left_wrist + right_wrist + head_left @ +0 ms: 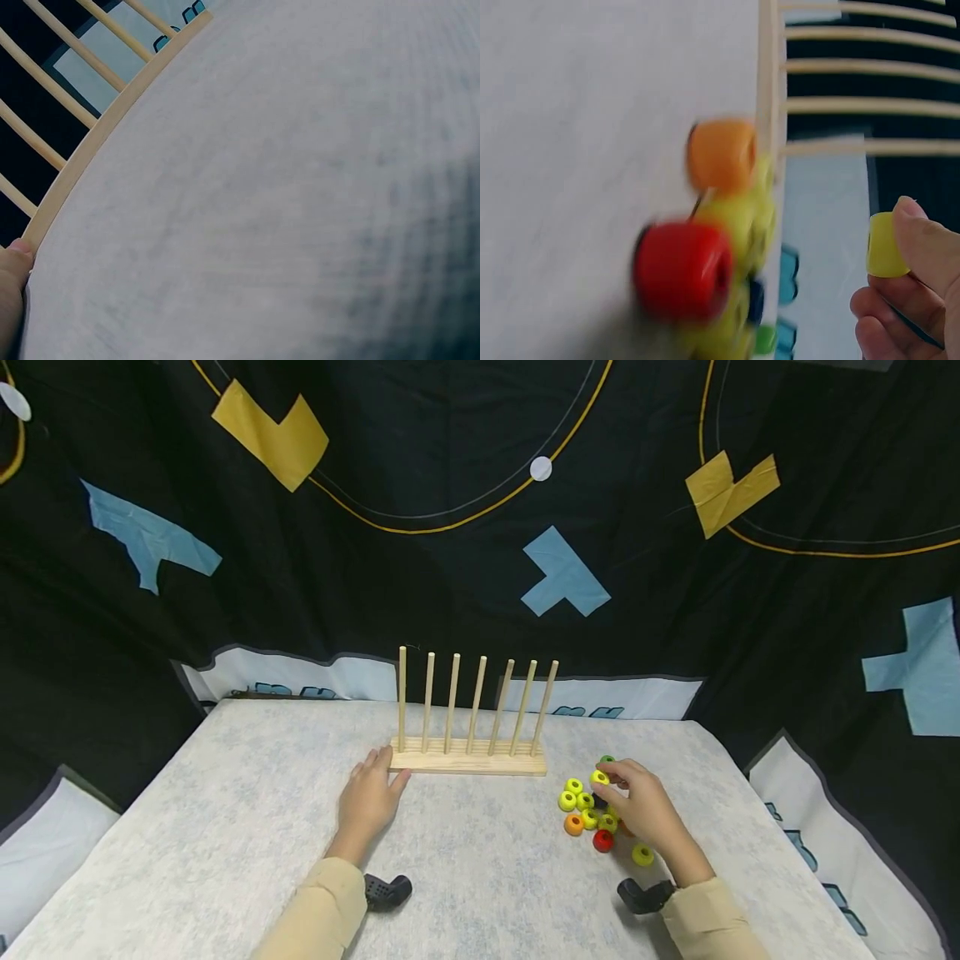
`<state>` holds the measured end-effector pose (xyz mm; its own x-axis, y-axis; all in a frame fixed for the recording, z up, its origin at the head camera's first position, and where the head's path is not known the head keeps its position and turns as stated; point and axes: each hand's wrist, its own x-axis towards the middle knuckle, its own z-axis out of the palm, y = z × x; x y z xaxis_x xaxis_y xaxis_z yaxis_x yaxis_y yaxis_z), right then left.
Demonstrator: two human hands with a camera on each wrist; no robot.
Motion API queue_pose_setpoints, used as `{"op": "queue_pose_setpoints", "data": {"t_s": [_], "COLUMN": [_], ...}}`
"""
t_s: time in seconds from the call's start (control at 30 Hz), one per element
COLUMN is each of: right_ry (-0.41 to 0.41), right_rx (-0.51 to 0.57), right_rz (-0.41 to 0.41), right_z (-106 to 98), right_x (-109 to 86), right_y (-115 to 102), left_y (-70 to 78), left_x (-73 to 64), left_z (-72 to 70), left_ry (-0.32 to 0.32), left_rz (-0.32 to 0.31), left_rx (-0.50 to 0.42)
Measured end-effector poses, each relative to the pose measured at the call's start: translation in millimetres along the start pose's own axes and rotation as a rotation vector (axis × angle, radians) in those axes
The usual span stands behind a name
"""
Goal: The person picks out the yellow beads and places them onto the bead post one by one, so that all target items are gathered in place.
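A wooden peg rack [468, 762] with several upright dowels stands at the back of the table. My left hand [368, 800] holds its left end, fingers at the end of the base and thumb [13, 264] along the front edge. To the right of the rack, my right hand [637, 797] pinches a yellow bead [886, 246] between thumb and fingers, held above the bead pile. Loose beads lie below it: several yellow ones [567, 801], an orange one [573, 824], a red one [603, 841], a green one [607, 760] and a dark one, partly hidden.
The table [480, 868] has a pale mottled top. A lone yellow bead [642, 855] lies nearer me, by the right wrist. Black wrist devices [387, 892] sit at both sleeves. Behind the table hangs a black cloth [420, 585] with taped shapes and a white lower band.
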<state>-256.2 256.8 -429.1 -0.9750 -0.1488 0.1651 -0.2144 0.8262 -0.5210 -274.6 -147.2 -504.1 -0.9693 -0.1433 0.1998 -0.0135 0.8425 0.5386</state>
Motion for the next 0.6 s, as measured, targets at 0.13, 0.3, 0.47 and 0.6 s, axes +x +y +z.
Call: {"op": "queue_pose_setpoints", "data": {"t_s": [0.13,0.3,0.47,0.6], "right_ry": [0.008,-0.003,-0.017,-0.028], "right_rx": [0.023,0.069,0.097,0.151], "right_rz": [-0.072,-0.15,-0.2,-0.243], "right_z": [7.3,14.0,21.7,27.0], "right_x": [10.5,21.7,33.6,44.5], "right_y": [-21.8,-51.3,-83.4,-111.0], "left_y": [0.4,0.6,1.8,3.7], "left_x": [-0.1,0.0,-0.9,-1.4], "left_z": [1.1,1.8,1.1,-0.2], "left_ry": [0.001,0.005,0.011,0.023], "left_rz": [-0.004,-0.006,-0.011,-0.012], "left_rx": [0.008,0.019,0.024,0.016]}}
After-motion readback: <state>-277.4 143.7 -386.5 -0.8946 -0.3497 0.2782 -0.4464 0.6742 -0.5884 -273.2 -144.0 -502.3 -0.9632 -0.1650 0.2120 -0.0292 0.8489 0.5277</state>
